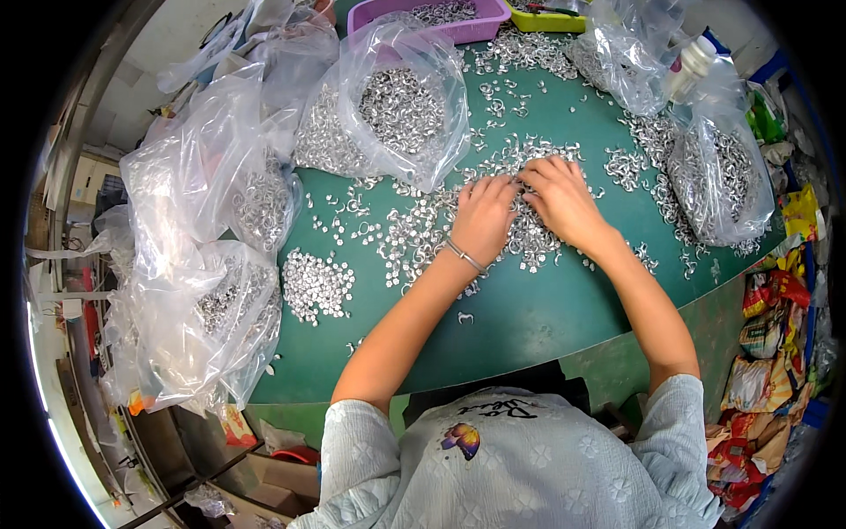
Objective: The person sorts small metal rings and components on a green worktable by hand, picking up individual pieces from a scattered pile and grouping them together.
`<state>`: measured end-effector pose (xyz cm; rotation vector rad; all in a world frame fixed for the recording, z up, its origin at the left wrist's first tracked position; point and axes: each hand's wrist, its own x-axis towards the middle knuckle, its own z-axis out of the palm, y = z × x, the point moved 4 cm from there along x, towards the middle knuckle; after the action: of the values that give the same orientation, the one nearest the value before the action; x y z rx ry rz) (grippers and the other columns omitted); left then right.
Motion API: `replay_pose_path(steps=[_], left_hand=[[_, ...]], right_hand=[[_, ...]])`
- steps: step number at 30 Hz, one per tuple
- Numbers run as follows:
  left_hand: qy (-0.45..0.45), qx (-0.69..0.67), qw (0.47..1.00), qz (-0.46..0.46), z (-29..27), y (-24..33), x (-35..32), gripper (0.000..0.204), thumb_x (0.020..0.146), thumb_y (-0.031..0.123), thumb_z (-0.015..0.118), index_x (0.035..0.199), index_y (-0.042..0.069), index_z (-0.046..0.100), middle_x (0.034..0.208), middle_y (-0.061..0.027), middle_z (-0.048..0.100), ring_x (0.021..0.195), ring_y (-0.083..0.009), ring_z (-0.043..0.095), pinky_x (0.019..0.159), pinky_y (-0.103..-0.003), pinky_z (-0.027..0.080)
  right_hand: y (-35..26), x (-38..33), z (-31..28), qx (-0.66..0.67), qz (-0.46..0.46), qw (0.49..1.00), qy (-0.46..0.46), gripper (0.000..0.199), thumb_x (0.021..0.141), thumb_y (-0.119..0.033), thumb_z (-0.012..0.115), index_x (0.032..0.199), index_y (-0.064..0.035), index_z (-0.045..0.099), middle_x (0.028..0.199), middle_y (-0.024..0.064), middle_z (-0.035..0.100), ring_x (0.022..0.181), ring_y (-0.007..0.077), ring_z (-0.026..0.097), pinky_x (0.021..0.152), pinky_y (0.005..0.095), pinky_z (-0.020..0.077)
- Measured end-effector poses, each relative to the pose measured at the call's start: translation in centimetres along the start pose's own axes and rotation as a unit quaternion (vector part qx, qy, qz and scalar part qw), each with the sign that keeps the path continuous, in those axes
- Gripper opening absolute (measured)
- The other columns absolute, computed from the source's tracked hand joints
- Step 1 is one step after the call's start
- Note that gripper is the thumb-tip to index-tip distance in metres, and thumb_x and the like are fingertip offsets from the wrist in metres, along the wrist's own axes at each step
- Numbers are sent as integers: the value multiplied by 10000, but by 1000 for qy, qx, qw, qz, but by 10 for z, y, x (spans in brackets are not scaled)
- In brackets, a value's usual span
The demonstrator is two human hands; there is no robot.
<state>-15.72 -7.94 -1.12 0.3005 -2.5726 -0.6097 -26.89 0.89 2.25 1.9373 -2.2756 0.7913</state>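
Both my hands are at a spread-out heap of small silvery metal pieces (414,234) in the middle of the green table (529,326). Some pieces look like curved hooks, others like small flower-shaped bits. My left hand (483,216), with a bracelet at its wrist, has its fingers bent and drawn together. Close beside it, my right hand (562,201) curls its fingers the same way. The fingertips of both nearly meet over the heap, and whatever they pinch is too small to make out. A separate round pile of small flower-shaped pieces (317,286) lies to the left.
An opened clear plastic bag of curved pieces (401,115) stands beyond my left hand. More filled bags (198,291) crowd the left edge; another bag (718,181) sits at right. A purple basket (480,28) and a yellow-green tray (546,22) are at the far edge.
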Motion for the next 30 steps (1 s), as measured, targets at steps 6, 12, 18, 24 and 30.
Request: replay_pose_path(steps=[6,12,18,24,30], left_hand=[[61,-1,998,-18,-36,2,-21,103,781,13,650,879,43,645,911,-82,645,934,-274,613,879,-409,427],[49,-99,981,-157,-55,-14,-48,147,821,-37,595,945,-7,668,888,-168,663,795,-348,642,725,-383,510],[71,-102,981,-146,-64,-18,-64,191,822,-47,607,998,-7,668,843,-139,672,748,-277,650,687,-333,513],[-18,-273,869,-413,-68,-15,-65,130,814,-29,615,935,-42,662,852,-174,664,780,-298,665,694,-331,523],[51,-173,949,-258,-69,-22,-84,144,810,-45,615,945,-45,664,788,-144,669,676,-217,670,608,-301,523]], right_hand=[[-2,-5,-6,82,35,996,16,118,772,5,615,878,-47,604,960,75,587,970,261,532,856,389,384],[10,-29,-8,557,304,765,-112,188,913,9,474,1058,12,595,863,43,608,791,82,572,656,227,465],[10,-41,-8,695,320,639,-77,156,961,-58,488,1051,4,598,845,16,565,730,86,523,623,226,435],[-19,-24,4,712,326,615,-93,124,970,-123,528,1004,-24,594,744,-17,493,637,71,445,555,214,371],[-43,-38,17,559,262,736,-278,137,945,-109,549,1048,-45,614,777,-26,562,617,57,446,551,208,367]])
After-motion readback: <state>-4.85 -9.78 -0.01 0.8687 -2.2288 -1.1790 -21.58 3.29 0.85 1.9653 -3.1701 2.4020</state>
